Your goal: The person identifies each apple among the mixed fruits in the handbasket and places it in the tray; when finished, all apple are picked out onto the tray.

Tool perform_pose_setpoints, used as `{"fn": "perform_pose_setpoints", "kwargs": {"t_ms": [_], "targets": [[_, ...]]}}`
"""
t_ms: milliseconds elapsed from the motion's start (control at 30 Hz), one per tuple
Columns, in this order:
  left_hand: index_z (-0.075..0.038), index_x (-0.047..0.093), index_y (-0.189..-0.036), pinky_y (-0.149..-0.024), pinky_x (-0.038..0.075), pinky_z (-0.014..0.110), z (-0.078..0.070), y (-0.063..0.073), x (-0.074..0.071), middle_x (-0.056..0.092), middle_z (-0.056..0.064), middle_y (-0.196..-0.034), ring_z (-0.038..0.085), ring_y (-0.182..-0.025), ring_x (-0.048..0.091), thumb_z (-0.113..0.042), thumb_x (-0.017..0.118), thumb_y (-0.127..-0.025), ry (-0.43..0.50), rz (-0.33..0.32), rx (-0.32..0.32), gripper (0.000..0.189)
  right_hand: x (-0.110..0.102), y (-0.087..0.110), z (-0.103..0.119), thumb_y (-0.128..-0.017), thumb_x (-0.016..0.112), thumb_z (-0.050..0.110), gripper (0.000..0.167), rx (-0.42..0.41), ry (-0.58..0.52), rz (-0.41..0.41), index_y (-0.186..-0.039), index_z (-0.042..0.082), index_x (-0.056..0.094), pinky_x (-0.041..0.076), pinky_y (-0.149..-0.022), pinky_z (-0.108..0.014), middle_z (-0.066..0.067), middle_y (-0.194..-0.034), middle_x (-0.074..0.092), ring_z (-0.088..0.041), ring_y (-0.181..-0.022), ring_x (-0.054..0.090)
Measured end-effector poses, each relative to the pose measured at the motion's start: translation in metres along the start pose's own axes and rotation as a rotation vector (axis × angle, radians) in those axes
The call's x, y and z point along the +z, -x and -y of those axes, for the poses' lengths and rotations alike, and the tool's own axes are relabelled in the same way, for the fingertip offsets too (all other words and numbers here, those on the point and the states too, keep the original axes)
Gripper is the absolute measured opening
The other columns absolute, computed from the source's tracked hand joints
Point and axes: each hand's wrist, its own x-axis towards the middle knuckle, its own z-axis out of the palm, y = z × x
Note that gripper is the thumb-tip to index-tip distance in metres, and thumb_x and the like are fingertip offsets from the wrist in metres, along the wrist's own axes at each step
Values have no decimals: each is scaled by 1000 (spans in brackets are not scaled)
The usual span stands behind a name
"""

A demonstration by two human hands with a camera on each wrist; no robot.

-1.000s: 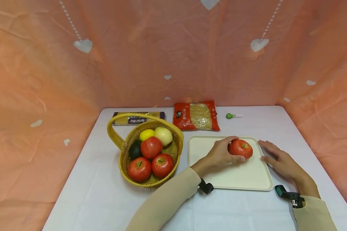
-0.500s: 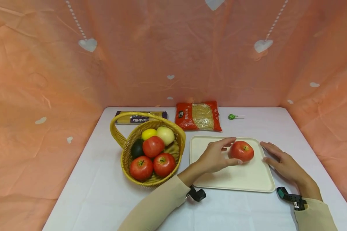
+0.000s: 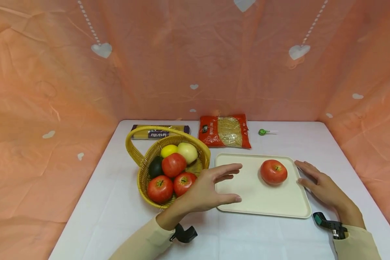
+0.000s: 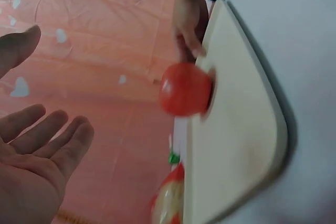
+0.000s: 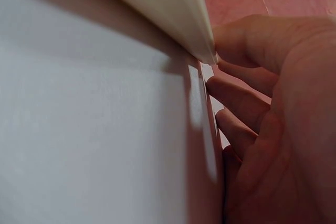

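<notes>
A red apple [image 3: 273,172] sits on the right half of a cream rectangular tray [image 3: 247,202]. My left hand [image 3: 205,187] is over the tray's left edge, thumb and fingers spread apart with nothing between them. It partly covers one of the apples [image 3: 183,182] in a yellow wicker basket [image 3: 139,187]. In the left wrist view the apple [image 4: 185,89] stands well away from the fingers. My right hand [image 3: 325,187] rests at the tray's right rim, fingers extended. The right wrist view shows its thumb [image 5: 247,40] right at the tray's edge [image 5: 202,35].
The basket also holds another apple [image 3: 160,189], a red round fruit [image 3: 173,164], a lemon [image 3: 169,150], a pale green fruit [image 3: 187,152] and a dark green one [image 3: 155,167]. Behind lie a pasta pack [image 3: 159,133], a red bag of dry food [image 3: 225,131] and a green lollipop [image 3: 263,132].
My left hand has let go of the apple on the tray and drawn back left toward the basket. My right hand keeps its place at the tray's right rim.
</notes>
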Motion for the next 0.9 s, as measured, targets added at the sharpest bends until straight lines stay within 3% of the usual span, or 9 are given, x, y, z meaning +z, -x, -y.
{"fn": "perform_pose_setpoints", "kwargs": {"t_ms": [200,333,533,700,900], "targets": [[-11,61,-156,-120,52,41,0,35,-39,65,7,-156,26,-141,66,-8,92,-88,-20,-71,16,74,-1,0,1,-111,64,31,74,24,-3,14,-174,14,29,9,-122,-86,-32,-179,15,-59,-164,5],[-4,64,-152,-115,55,50,2,54,-70,68,11,-152,27,-138,68,-6,92,-88,-89,-96,45,70,-1,0,1,-111,65,31,74,24,-6,13,-174,14,30,8,-123,-86,-32,-178,15,-60,-164,5],[-7,69,-147,-109,60,45,0,68,-116,73,7,-145,28,-132,71,-8,95,-85,-337,-94,95,67,-1,0,-1,-111,66,29,73,-6,13,1,-173,13,32,10,-123,-86,-33,-177,18,-60,-163,7],[-3,68,-147,-108,61,49,-5,65,-137,72,12,-145,30,-131,72,-11,96,-84,-642,-3,94,69,-2,-1,-2,-111,66,31,73,3,18,5,-174,15,31,10,-123,-86,-31,-178,18,-58,-164,6],[2,65,-148,-118,53,52,-2,52,-134,66,18,-152,37,-144,61,-13,91,-89,-1013,205,9,65,-1,-2,-2,-111,65,32,73,12,18,13,-174,16,31,11,-121,-87,-31,-179,18,-57,-165,5]]}}
